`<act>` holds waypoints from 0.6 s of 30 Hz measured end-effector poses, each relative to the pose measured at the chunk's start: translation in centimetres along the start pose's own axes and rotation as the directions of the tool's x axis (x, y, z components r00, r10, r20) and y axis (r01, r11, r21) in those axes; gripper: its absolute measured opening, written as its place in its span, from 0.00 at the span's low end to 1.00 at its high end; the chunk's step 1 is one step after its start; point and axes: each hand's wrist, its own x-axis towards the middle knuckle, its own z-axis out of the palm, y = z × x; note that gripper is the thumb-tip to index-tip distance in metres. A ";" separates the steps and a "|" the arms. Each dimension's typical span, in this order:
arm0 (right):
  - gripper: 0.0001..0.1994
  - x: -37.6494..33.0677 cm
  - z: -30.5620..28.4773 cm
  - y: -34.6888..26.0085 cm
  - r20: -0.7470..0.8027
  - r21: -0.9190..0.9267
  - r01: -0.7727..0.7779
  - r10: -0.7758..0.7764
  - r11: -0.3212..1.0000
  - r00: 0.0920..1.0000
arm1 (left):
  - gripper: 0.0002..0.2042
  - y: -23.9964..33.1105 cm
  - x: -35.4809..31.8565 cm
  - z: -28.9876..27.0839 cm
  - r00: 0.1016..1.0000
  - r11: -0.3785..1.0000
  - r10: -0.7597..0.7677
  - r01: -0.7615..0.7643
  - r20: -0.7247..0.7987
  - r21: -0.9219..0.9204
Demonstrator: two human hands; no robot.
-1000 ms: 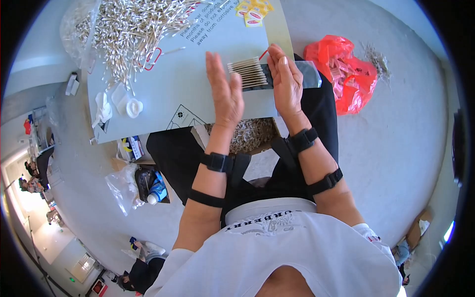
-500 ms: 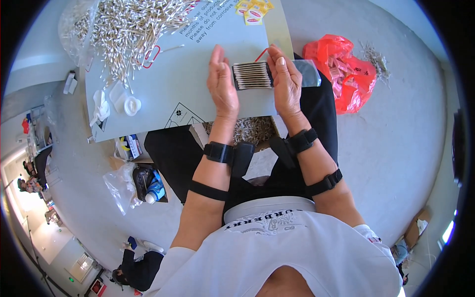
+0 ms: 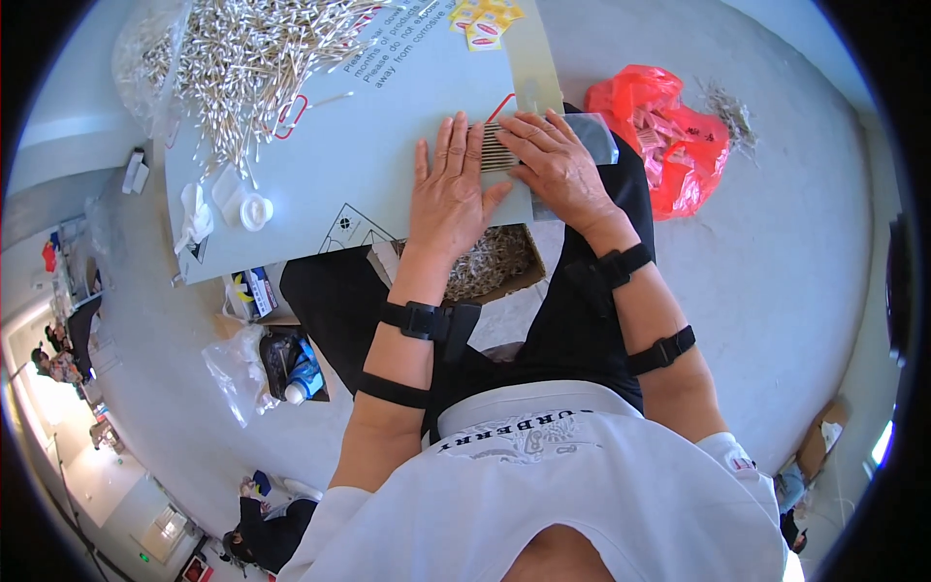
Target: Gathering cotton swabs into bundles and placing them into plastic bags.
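Note:
A neat row of cotton swabs (image 3: 497,150) lies side by side on the light grey board, under and between my hands. My left hand (image 3: 451,189) rests palm down over the row's left end, its fingers stretched out and its thumb pointing toward the right hand. Over the other end lies my right hand (image 3: 562,170), also palm down with fingers extended, hiding the swab tips there. The dark backing seen earlier beneath the swabs is covered now. A clear plastic sleeve (image 3: 593,139) sticks out past the right hand, over the board's right edge.
Loose cotton swabs (image 3: 252,63) are heaped at the back left beside a clear bag. A small white round container (image 3: 255,211) stands at the left, yellow-and-white packets (image 3: 483,21) at the back. Below the front edge sits a cardboard box (image 3: 495,262) of swabs; a red bag (image 3: 684,155) is right.
Both hands have turned from upright, palms facing at the row's ends, to palm down over the swabs. The right forearm has swung outward to the right.

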 end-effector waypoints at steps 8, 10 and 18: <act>0.04 -0.4 -1.9 0.4 -0.292 0.360 -0.426 0.534 0.830 0.794 | 0.37 -0.1 -0.2 0.1 1.000 1.000 -0.017 0.017 0.025 -0.001; 0.06 -0.5 -1.8 0.2 -0.143 0.070 -0.413 0.419 0.908 0.897 | 0.38 -0.1 -0.1 0.2 1.000 1.000 -0.015 0.016 0.022 -0.009; 0.05 3.6 -2.3 -3.3 0.247 -0.395 -0.321 0.436 0.861 0.865 | 0.39 -0.8 -0.5 1.2 0.998 1.000 0.020 -0.021 -0.051 -0.022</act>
